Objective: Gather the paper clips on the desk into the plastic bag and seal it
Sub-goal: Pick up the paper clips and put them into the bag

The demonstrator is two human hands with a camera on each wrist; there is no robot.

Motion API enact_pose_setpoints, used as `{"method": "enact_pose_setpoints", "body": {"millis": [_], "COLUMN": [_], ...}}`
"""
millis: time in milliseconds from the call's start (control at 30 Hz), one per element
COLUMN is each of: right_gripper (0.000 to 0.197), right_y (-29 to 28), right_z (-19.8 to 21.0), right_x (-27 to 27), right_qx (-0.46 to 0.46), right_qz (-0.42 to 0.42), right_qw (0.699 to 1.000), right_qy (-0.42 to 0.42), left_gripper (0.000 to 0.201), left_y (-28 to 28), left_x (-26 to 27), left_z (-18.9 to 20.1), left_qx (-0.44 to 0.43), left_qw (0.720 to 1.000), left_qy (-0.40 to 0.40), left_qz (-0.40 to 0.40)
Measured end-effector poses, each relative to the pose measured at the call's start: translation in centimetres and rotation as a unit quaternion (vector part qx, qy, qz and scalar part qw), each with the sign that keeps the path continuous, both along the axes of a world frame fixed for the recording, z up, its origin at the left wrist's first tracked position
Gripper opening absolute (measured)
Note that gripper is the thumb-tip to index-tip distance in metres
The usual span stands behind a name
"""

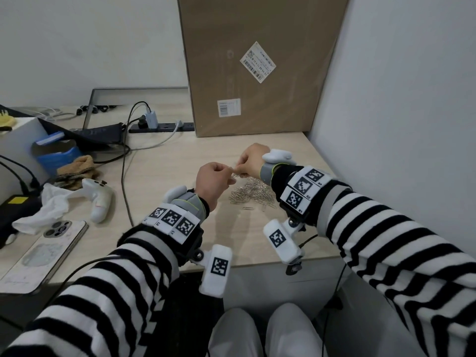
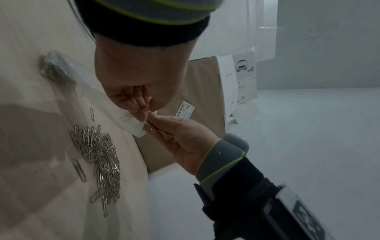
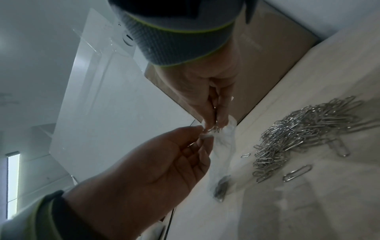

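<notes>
A loose pile of silver paper clips (image 1: 253, 193) (image 2: 100, 157) (image 3: 304, 129) lies on the pale desk (image 1: 180, 161), with a few strays at its near edge. Just above the pile, my left hand (image 1: 228, 174) (image 2: 141, 116) (image 3: 202, 134) pinches the mouth of a small clear plastic bag (image 2: 131, 123) (image 3: 223, 154). The bag hangs down with several clips in its bottom (image 3: 221, 190) (image 2: 54, 68). My right hand (image 1: 240, 169) (image 3: 213, 128) (image 2: 151, 126) pinches a few clips right at the bag's mouth, its fingertips touching my left fingertips.
A tall cardboard box (image 1: 257, 65) stands behind the hands against the right wall (image 1: 399, 86). To the left lie a power strip (image 1: 161, 126) with cables, a white controller (image 1: 99, 199), a phone (image 1: 51, 243), a crumpled tissue (image 1: 51, 204) and a blue box (image 1: 58, 153).
</notes>
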State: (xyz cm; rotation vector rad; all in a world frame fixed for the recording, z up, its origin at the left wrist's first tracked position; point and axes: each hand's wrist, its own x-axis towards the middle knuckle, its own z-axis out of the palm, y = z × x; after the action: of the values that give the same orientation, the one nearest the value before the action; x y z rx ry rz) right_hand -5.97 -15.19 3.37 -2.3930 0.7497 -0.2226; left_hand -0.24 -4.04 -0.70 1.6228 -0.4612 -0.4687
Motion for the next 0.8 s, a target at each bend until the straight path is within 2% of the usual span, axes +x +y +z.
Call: {"method": "enact_pose_setpoints", "body": {"millis": [100, 267, 333, 433, 500, 567, 700, 800], "right_gripper": [0.019, 0.029, 0.030, 0.026, 0.022, 0.026, 0.076, 0.092], "right_y": [0.3, 0.9, 0.9, -0.1, -1.4, -2.5, -3.2, -2.9], "right_z": [-0.3, -0.9, -0.6, -0.6, -1.3, -2.4, -4.4, -5.6], "right_x": [0.5, 0.5, -0.1, -1.3, -2.2, -3.2, -4.2, -3.9], "right_qx": [0.009, 0.112, 0.078, 0.013, -0.028, -0.043, -0.100, -0.128], "right_qz": [0.010, -0.005, 0.006, -0.023, -0.045, -0.053, -0.038, -0.035], "right_qw": [1.000, 0.988, 0.988, 0.988, 0.994, 0.998, 0.968, 0.946], "right_qy": [-0.014, -0.105, -0.132, -0.151, -0.099, 0.007, 0.226, 0.296], "left_gripper": [0.008, 0.017, 0.018, 0.019, 0.018, 0.018, 0.018, 0.017], "left_y": [0.3, 0.6, 0.7, 0.8, 1.0, 1.2, 1.3, 1.5], "left_x": [0.4, 0.9, 1.0, 1.3, 1.5, 1.5, 1.3, 1.2], "left_z": [0.1, 0.3, 0.2, 0.1, -0.1, -0.4, -0.6, -0.7], "left_qx": [-0.011, -0.028, -0.030, -0.027, -0.025, -0.025, -0.027, -0.026], "left_qw": [1.000, 0.999, 0.999, 0.999, 0.999, 0.999, 0.999, 0.999], "left_qy": [0.011, 0.015, 0.011, 0.005, 0.004, 0.006, 0.008, 0.003], "left_qz": [0.005, 0.010, 0.017, 0.034, 0.043, 0.046, 0.041, 0.036]}}
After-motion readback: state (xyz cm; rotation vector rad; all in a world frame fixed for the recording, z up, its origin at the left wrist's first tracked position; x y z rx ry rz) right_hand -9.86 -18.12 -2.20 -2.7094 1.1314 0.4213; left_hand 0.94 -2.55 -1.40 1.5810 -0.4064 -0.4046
